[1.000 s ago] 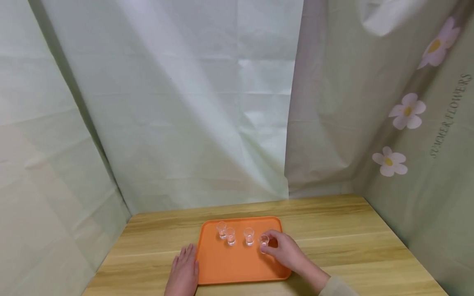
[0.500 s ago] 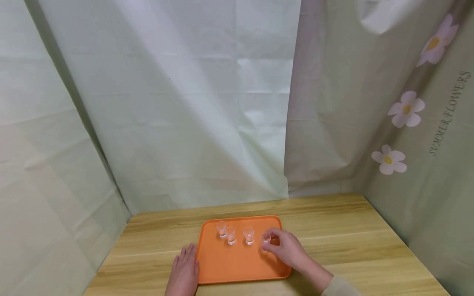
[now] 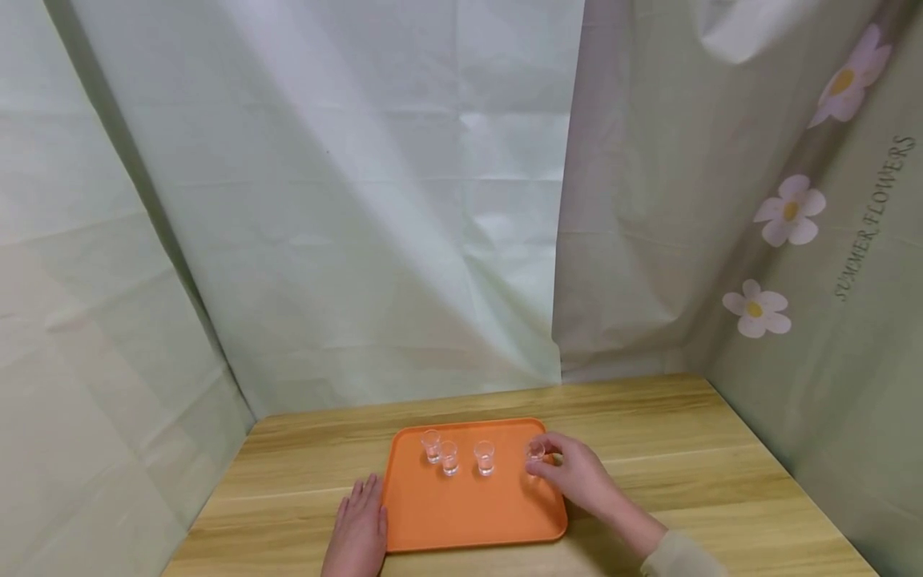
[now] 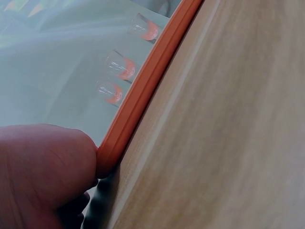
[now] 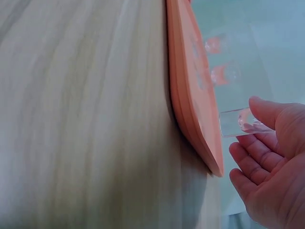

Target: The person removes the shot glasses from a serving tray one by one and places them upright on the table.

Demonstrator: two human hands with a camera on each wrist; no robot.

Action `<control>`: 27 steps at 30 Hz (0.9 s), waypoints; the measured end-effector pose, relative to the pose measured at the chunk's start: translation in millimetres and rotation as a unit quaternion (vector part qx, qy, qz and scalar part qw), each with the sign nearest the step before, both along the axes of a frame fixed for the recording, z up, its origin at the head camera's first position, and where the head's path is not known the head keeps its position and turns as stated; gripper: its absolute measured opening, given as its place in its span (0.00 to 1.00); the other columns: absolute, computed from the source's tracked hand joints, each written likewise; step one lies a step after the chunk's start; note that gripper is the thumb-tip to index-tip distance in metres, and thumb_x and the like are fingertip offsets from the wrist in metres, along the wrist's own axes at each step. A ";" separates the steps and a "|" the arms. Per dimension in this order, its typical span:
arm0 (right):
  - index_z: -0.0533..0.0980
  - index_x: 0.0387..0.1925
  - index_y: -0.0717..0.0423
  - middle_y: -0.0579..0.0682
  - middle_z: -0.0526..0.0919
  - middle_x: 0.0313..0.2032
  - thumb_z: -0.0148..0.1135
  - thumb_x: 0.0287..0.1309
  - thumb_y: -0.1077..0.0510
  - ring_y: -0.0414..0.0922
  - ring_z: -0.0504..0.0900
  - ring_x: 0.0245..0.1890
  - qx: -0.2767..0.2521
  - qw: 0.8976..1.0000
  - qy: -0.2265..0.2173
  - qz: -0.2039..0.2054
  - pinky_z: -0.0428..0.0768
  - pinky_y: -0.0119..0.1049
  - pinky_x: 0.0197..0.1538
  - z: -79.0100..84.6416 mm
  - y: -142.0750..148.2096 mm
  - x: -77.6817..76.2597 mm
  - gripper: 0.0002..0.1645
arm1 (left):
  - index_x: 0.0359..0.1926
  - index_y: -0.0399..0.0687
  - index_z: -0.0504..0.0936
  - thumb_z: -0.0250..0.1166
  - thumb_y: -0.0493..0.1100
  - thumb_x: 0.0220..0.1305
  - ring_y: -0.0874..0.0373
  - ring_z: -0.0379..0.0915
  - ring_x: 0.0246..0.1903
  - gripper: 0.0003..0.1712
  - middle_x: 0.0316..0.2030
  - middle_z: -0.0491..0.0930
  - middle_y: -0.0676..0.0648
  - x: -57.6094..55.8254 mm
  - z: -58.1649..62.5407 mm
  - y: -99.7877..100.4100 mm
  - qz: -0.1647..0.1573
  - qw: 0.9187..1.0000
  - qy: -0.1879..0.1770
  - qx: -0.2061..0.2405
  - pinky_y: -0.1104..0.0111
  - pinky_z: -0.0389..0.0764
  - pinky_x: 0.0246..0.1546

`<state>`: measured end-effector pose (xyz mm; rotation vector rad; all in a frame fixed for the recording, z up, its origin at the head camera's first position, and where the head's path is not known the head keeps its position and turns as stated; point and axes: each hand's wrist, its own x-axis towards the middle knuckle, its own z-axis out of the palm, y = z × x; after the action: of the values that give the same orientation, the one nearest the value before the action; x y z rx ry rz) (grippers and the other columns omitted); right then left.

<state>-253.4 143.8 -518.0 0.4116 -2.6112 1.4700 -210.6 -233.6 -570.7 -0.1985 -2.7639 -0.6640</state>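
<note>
An orange tray (image 3: 469,513) lies on the wooden table. Three clear shot glasses stand upright toward its back: one at the far left (image 3: 431,447), one close beside it (image 3: 449,459) and one in the middle (image 3: 485,458). Near the tray's right rim, my right hand (image 3: 577,473) pinches another shot glass (image 5: 236,123) between thumb and fingers. That glass is partly covered by the fingers and close over the tray. My left hand (image 3: 356,533) lies with straight fingers along the tray's left edge; in the left wrist view the hand (image 4: 43,167) meets the tray's corner.
The wooden table (image 3: 692,481) extends on both sides of the tray and behind it. Pale green curtains (image 3: 397,240) rise at the back and both sides, with printed flowers (image 3: 757,308) on the right one.
My right hand has moved right and slightly back, bringing its shot glass from near the middle glass to the tray's right rim. The left hand and the other glasses have stayed put.
</note>
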 end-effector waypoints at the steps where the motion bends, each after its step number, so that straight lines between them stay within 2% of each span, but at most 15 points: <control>1: 0.87 0.46 0.52 0.41 0.89 0.42 0.81 0.65 0.58 0.42 0.87 0.47 -0.002 1.000 -0.001 0.000 0.87 0.53 0.61 1.4 2.0 -0.4 0.11 | 0.70 0.22 0.75 0.63 0.31 0.73 0.21 0.66 0.72 0.27 0.70 0.75 0.22 -0.4 0.4 0.0 0.000 1.000 -0.003 -0.001 0.28 0.64 0.72; 9: 0.87 0.48 0.54 0.43 0.88 0.43 0.78 0.68 0.57 0.50 0.88 0.55 -0.001 1.000 -0.008 -0.024 0.88 0.49 0.58 12.0 17.3 -4.5 0.11 | 0.71 0.23 0.74 0.62 0.32 0.76 0.22 0.64 0.74 0.27 0.72 0.73 0.23 1.5 8.6 2.3 -0.002 0.999 -0.029 -0.021 0.30 0.63 0.75; 13: 0.87 0.49 0.52 0.42 0.88 0.42 0.78 0.69 0.57 0.51 0.88 0.57 -0.002 0.999 -0.021 -0.039 0.87 0.48 0.58 14.7 23.2 -7.7 0.10 | 0.72 0.23 0.74 0.63 0.32 0.76 0.22 0.64 0.74 0.28 0.72 0.73 0.23 0.4 7.0 1.8 -0.001 0.999 -0.033 -0.022 0.29 0.63 0.75; 15: 0.87 0.49 0.52 0.42 0.88 0.42 0.78 0.69 0.57 0.52 0.88 0.58 -0.002 0.999 -0.026 -0.047 0.86 0.51 0.59 15.8 26.1 -9.2 0.10 | 0.72 0.23 0.74 0.62 0.32 0.76 0.22 0.65 0.74 0.27 0.71 0.73 0.23 -0.7 3.5 0.7 -0.004 1.000 -0.024 -0.016 0.29 0.63 0.74; 20: 0.87 0.52 0.56 0.46 0.89 0.46 0.77 0.70 0.56 0.57 0.86 0.62 0.006 0.998 -0.027 -0.060 0.84 0.59 0.64 17.3 34.4 -14.0 0.13 | 0.69 0.23 0.76 0.63 0.31 0.74 0.21 0.68 0.71 0.26 0.69 0.76 0.23 -5.4 -12.7 -3.7 -0.011 1.000 0.029 0.001 0.28 0.65 0.71; 24: 0.86 0.55 0.59 0.48 0.89 0.49 0.76 0.72 0.55 0.59 0.84 0.63 0.010 0.998 -0.028 -0.063 0.84 0.57 0.64 17.0 42.0 -20.3 0.16 | 0.69 0.23 0.77 0.65 0.31 0.71 0.21 0.69 0.70 0.27 0.68 0.77 0.23 -9.3 -23.9 -7.8 -0.013 0.999 0.053 -0.002 0.28 0.66 0.69; 27: 0.86 0.56 0.60 0.48 0.89 0.49 0.75 0.72 0.55 0.59 0.84 0.63 0.012 0.997 -0.026 -0.067 0.84 0.56 0.64 15.8 47.7 -25.4 0.17 | 0.69 0.23 0.76 0.64 0.31 0.72 0.21 0.69 0.70 0.27 0.68 0.77 0.23 -9.9 -24.4 -8.2 -0.015 0.998 0.054 -0.005 0.28 0.66 0.69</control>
<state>-278.8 191.6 -502.3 0.1991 -2.6409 1.4251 -220.5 -241.8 -595.1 -0.2702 -2.6665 -0.6289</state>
